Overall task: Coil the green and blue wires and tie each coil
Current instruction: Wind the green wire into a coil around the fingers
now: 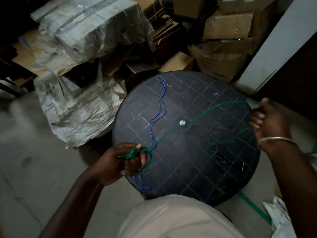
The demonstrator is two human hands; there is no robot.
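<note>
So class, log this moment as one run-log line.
left hand: shut on green wire | right hand: pulling it | blue wire: loose on table

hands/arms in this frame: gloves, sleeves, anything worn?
No gloves. Left hand and right hand are bare, and both forearms show no sleeves. A thin silver-coloured bangle circles the right wrist. No rings or watch visible.

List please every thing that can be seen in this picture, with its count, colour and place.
green wire: one, green, stretched across the table between both hands
blue wire: one, blue, lying loose on the table's left part
table: one, black, round, centre
metal disc: one, silver, table middle
cardboard boxes: several, brown, behind the table
plastic-wrapped bundles: several, grey-white, back left
bangle: one, silver, right wrist
left hand: fingers closed on green wire loops
right hand: fingers closed on green wire
</note>
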